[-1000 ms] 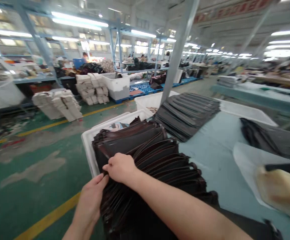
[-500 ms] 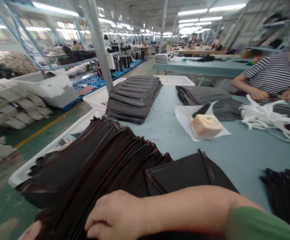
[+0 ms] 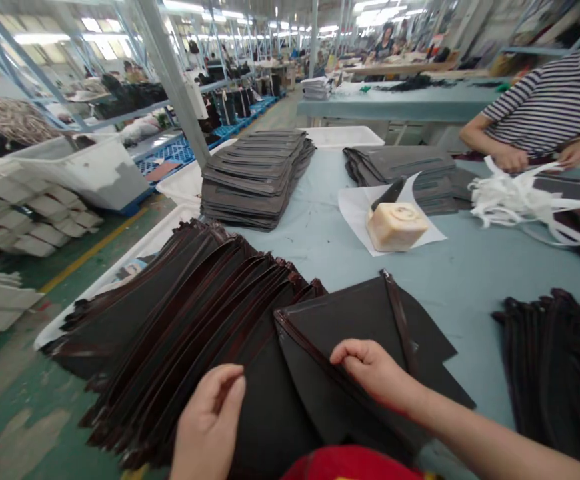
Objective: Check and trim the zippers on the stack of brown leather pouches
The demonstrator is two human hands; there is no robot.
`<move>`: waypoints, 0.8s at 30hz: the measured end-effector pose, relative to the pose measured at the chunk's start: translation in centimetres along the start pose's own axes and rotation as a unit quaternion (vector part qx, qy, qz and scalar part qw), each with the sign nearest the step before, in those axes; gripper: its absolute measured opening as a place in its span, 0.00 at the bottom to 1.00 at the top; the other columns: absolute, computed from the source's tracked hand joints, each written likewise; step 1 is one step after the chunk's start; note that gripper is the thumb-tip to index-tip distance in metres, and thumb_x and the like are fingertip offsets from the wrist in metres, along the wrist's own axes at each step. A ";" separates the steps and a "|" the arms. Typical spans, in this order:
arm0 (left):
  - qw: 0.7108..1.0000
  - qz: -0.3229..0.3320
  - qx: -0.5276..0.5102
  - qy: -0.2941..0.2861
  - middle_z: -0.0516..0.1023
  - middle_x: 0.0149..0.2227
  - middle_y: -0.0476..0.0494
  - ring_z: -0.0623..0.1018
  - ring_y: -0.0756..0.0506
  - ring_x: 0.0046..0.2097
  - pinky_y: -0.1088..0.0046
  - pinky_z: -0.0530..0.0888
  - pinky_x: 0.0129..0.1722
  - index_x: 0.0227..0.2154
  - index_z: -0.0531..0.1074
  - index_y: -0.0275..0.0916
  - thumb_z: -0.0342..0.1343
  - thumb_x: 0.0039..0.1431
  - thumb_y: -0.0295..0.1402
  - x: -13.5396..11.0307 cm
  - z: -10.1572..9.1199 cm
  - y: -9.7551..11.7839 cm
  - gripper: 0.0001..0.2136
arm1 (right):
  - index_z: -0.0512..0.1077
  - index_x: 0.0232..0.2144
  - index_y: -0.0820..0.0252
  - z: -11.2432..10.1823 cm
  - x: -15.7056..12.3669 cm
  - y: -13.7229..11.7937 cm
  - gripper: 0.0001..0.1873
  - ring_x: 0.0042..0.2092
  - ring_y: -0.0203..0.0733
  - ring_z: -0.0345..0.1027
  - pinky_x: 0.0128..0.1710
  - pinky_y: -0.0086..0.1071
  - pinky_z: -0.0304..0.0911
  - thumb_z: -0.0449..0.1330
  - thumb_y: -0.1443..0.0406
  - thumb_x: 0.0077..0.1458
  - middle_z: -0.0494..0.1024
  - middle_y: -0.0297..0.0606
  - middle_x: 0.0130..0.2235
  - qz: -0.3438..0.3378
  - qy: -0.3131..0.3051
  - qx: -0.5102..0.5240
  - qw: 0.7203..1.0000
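The left hand [image 3: 209, 419] is hovering just off the pile, fingers loosely parted and holding nothing, while the right hand [image 3: 370, 371] is pressing its curled fingers onto the top zipped panel [image 3: 365, 319], a dark leather-look piece with a brown zip edge. Are those fingers pinching it or only resting there? I can't tell from here. That panel is lying across a fanned stack of zipped panels [image 3: 180, 313], which is sitting over a white plastic crate [image 3: 120, 287] at the edge of the pale blue worktable [image 3: 470, 280]. Plenty is left in that loose fan, though I can't count it. Beyond it, a squared stack of grey panels [image 3: 255, 180] is looking done, a second stack [image 3: 400, 160] is lying behind a cream block [image 3: 397, 227], and another dark pile [image 3: 555, 373] is waiting at the right. Across the table, a co-worker in a striped shirt [image 3: 545, 107] is working over a tangle of white straps [image 3: 520, 200].
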State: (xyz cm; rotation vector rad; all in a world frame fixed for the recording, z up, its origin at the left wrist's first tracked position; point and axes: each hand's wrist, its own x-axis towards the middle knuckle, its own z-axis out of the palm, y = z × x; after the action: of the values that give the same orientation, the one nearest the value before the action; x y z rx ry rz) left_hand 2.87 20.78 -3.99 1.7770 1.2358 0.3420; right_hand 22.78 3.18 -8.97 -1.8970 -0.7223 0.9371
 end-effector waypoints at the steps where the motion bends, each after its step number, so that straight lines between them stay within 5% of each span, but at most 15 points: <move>1: 0.998 -0.013 -0.024 -0.053 0.75 0.36 0.41 0.74 0.41 0.38 0.67 0.70 0.41 0.35 0.71 0.36 0.54 0.43 0.44 0.0 1.9 0.6 0.18 | 0.70 0.27 0.61 -0.4 -0.1 0.4 0.11 0.30 0.34 0.63 0.30 0.26 0.57 0.48 0.69 0.47 0.71 0.33 0.26 -0.002 0.018 -0.009 1.000; 5: 0.985 -0.069 -0.074 -0.139 0.74 0.38 0.37 0.74 0.40 0.41 0.65 0.70 0.41 0.38 0.68 0.33 0.55 0.41 0.42 0.6 7.1 0.5 0.21 | 0.68 0.36 0.60 -3.2 0.2 2.3 0.12 0.26 0.35 0.61 0.27 0.27 0.56 0.51 0.61 0.50 0.68 0.31 0.23 0.026 0.092 -0.088 0.992; 9: 0.986 -0.080 -0.066 -0.133 0.74 0.38 0.34 0.74 0.38 0.41 0.63 0.71 0.39 0.38 0.66 0.32 0.57 0.37 0.45 2.0 9.3 -1.2 0.25 | 0.68 0.41 0.61 -9.4 1.5 5.8 0.18 0.41 0.42 0.64 0.41 0.31 0.57 0.55 0.61 0.47 0.72 0.41 0.37 0.076 0.231 -0.257 0.935; 12: 0.984 -0.093 -0.067 -0.135 0.75 0.37 0.35 0.75 0.38 0.41 0.64 0.71 0.37 0.39 0.65 0.33 0.57 0.36 0.46 2.4 10.1 -1.1 0.27 | 0.67 0.44 0.67 -13.8 2.4 8.5 0.22 0.48 0.51 0.59 0.47 0.38 0.53 0.56 0.62 0.46 0.67 0.53 0.46 0.143 0.301 -0.284 0.899; 18: 0.992 -0.083 -0.011 -0.099 0.73 0.24 0.45 0.76 0.40 0.29 0.65 0.71 0.29 0.39 0.63 0.33 0.56 0.38 0.47 1.4 11.6 0.6 0.27 | 0.69 0.37 0.65 -16.5 3.9 11.0 0.17 0.41 0.50 0.65 0.40 0.37 0.57 0.56 0.62 0.44 0.72 0.49 0.38 0.184 0.298 -0.224 0.910; 24: 0.983 -0.053 -0.156 -0.078 0.72 0.23 0.49 0.75 0.43 0.30 0.69 0.72 0.30 0.42 0.60 0.35 0.58 0.39 0.43 0.6 10.5 2.3 0.27 | 0.69 0.30 0.61 -17.1 2.7 8.9 0.09 0.36 0.42 0.67 0.36 0.33 0.59 0.54 0.63 0.46 0.74 0.39 0.32 0.113 0.263 -0.143 0.947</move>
State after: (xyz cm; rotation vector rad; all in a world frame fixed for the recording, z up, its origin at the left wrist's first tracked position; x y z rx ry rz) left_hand 11.40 15.64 -8.03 1.4363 1.0957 0.3092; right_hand 39.42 -6.40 -12.03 -2.3887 -0.3330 0.4275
